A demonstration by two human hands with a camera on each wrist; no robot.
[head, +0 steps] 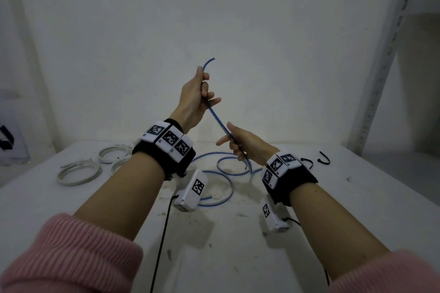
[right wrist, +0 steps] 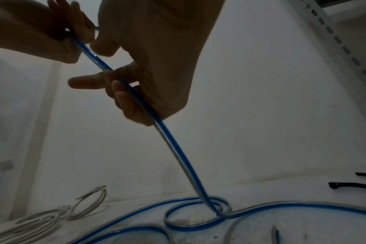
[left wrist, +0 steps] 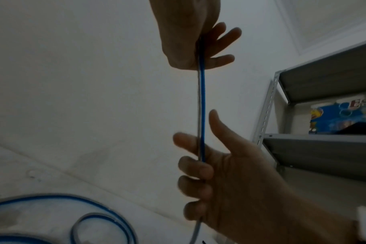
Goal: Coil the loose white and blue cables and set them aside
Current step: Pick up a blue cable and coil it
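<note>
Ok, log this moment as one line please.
left hand: grips blue cable end | right hand: holds it lower | rest: loose on table

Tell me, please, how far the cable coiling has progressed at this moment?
Done: three white cable coils lie at the table's left side. In hand: the left hand grips the blue cable near its free end, and the right hand holds it lower down. Left: most of the blue cable lies in loose loops on the table, uncoiled.

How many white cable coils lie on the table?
3: a large white coil nearest the table's left edge, a second behind it, and a third partly hidden by the left wrist. Others may be hidden.
</note>
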